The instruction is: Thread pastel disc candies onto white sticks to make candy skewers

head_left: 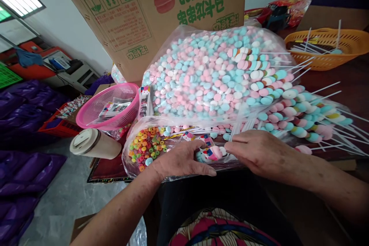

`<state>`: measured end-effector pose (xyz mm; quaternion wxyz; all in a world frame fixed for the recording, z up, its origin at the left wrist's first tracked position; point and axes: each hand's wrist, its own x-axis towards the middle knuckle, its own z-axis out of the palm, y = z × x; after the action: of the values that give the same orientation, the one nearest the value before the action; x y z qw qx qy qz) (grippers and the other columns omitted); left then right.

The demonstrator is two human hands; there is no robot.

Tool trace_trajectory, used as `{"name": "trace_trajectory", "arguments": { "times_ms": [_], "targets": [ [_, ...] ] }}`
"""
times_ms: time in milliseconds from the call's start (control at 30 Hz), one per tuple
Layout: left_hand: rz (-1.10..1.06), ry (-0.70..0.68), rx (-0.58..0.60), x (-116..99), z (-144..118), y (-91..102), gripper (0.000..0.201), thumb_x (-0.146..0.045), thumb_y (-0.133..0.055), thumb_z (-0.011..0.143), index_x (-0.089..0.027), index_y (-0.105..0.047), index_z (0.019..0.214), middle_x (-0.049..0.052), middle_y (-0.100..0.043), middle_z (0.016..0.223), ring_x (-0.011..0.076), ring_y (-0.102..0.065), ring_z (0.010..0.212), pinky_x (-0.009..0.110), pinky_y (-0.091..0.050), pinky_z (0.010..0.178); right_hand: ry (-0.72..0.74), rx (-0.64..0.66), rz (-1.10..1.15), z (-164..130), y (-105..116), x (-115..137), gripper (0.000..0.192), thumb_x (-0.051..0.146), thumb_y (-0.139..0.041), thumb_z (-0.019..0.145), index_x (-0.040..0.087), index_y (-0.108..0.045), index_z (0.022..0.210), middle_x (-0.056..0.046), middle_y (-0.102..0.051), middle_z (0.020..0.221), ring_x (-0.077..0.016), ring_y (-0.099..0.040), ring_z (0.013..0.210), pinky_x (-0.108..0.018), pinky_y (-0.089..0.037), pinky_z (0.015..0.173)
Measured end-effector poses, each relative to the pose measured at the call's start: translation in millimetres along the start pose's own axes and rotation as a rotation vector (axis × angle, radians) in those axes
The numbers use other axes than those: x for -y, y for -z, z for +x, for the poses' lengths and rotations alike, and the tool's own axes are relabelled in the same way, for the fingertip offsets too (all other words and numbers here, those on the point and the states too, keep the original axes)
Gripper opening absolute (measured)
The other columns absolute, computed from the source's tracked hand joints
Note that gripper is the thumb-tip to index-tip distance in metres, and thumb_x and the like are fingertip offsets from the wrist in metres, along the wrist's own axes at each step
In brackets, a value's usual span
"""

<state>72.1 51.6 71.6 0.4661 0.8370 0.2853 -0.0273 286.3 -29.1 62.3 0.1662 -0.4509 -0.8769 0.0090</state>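
My left hand (186, 158) curls its thumb and fingers around a small group of pink, blue and white candies (215, 153), partly covered by a brightly printed piece. My right hand (255, 153) comes in from the other side, its fingertips closed at the white end of that group. Whether a stick runs through these candies is hidden. Loose ring-shaped candies (147, 144) lie in the clear plastic left of my hands. Just beyond my fingers are white sticks (198, 130) and printed packets (188, 135).
A large clear bag of pastel candies (198, 73) fills the middle, before a cardboard box (115, 19). Candy skewers (302, 111) are piled at right, below an orange basket (325, 59). A pink basket (82, 119) and a lidded cup (106, 146) stand at left.
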Motion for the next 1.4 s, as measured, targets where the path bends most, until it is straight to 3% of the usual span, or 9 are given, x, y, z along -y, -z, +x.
{"name": "trace_trajectory", "arguments": {
  "times_ms": [133,200,300,400,567,733,867,1100,1400],
  "targets": [
    [0.299,0.076,-0.134,-2.2,-4.0,-3.9,0.030,-0.040,-0.063,0.077,-0.018,-0.062,0.096,0.001,-0.066,0.082,0.0177,-0.059,0.075,0.026,-0.044,0.066,-0.060,0.161,0.076,-1.8,5.8,-0.1,0.017,0.008,-0.044,0.079,0.018,-0.058,0.075,-0.001,-0.059,0.065,-0.0131,-0.049,0.053,-0.028,-0.021,0.050],
    [0.600,0.103,-0.290,-6.7,-2.5,-13.9,0.025,-0.034,-0.061,0.078,-0.017,-0.062,0.096,0.005,-0.066,0.083,0.0214,-0.060,0.077,0.031,-0.044,0.070,-0.112,0.161,0.122,0.4,4.7,2.9,0.017,0.009,-0.044,0.081,0.018,-0.058,0.079,-0.001,-0.061,0.068,-0.0129,-0.050,0.055,-0.028,-0.021,0.051],
    [0.865,0.081,-0.339,-8.9,0.8,-27.1,0.016,-0.021,-0.051,0.083,-0.016,-0.061,0.093,0.008,-0.066,0.084,0.0244,-0.061,0.079,0.037,-0.044,0.073,-0.103,0.101,0.132,5.3,-0.8,7.3,0.019,0.011,-0.041,0.084,0.018,-0.058,0.078,-0.001,-0.060,0.068,-0.0129,-0.050,0.057,-0.027,-0.022,0.052],
    [0.813,0.032,-0.294,-4.9,-1.1,-23.1,0.020,-0.030,-0.052,0.085,-0.016,-0.060,0.096,0.007,-0.067,0.087,0.0239,-0.062,0.081,0.035,-0.045,0.074,-0.062,0.045,0.082,6.9,-5.0,7.9,0.021,0.009,-0.039,0.083,0.017,-0.057,0.076,-0.001,-0.056,0.065,-0.0129,-0.046,0.055,-0.028,-0.021,0.051],
    [0.522,-0.082,0.016,-1.9,-13.9,7.5,0.040,-0.054,-0.052,0.082,-0.022,-0.061,0.104,0.002,-0.068,0.088,0.0177,-0.062,0.080,0.024,-0.043,0.067,-0.007,0.005,0.055,-0.6,-1.6,2.5,0.022,0.010,-0.039,0.084,0.017,-0.057,0.074,-0.001,-0.053,0.062,-0.0128,-0.044,0.053,-0.028,-0.021,0.051],
    [0.738,0.158,-0.155,1.6,-16.1,6.1,0.046,-0.063,-0.050,0.078,-0.019,-0.065,0.081,0.004,-0.066,0.072,0.0215,-0.062,0.072,0.027,-0.039,0.061,-0.056,0.047,0.106,-7.9,0.7,0.2,0.023,0.009,-0.038,0.084,0.017,-0.059,0.077,-0.002,-0.057,0.065,-0.0136,-0.050,0.056,-0.027,-0.026,0.052],
    [0.746,0.091,-0.189,8.2,-13.2,-4.3,0.055,-0.070,-0.045,0.076,-0.019,-0.064,0.079,0.005,-0.065,0.073,0.0216,-0.061,0.073,0.027,-0.040,0.063,-0.072,0.021,0.149,-7.7,1.0,1.9,0.024,0.010,-0.037,0.085,0.017,-0.060,0.081,-0.002,-0.059,0.066,-0.0137,-0.052,0.058,-0.026,-0.030,0.053],
    [0.343,-0.061,-0.141,1.7,-12.1,-7.8,0.033,-0.046,-0.057,0.082,-0.022,-0.062,0.104,0.000,-0.068,0.088,0.0169,-0.061,0.079,0.023,-0.041,0.067,-0.045,-0.005,0.140,-6.4,0.1,4.3,0.023,0.010,-0.038,0.085,0.017,-0.059,0.079,-0.002,-0.059,0.067,-0.0135,-0.051,0.058,-0.026,-0.029,0.053],
    [0.724,0.005,-0.179,0.7,-6.0,-18.6,0.032,-0.045,-0.051,0.084,-0.018,-0.060,0.098,0.006,-0.067,0.082,0.0231,-0.062,0.077,0.029,-0.041,0.064,-0.028,0.079,0.113,-0.9,4.5,6.4,0.022,0.013,-0.039,0.086,0.017,-0.056,0.074,0.000,-0.055,0.062,-0.0114,-0.046,0.053,-0.027,-0.022,0.051]
  ]
}}
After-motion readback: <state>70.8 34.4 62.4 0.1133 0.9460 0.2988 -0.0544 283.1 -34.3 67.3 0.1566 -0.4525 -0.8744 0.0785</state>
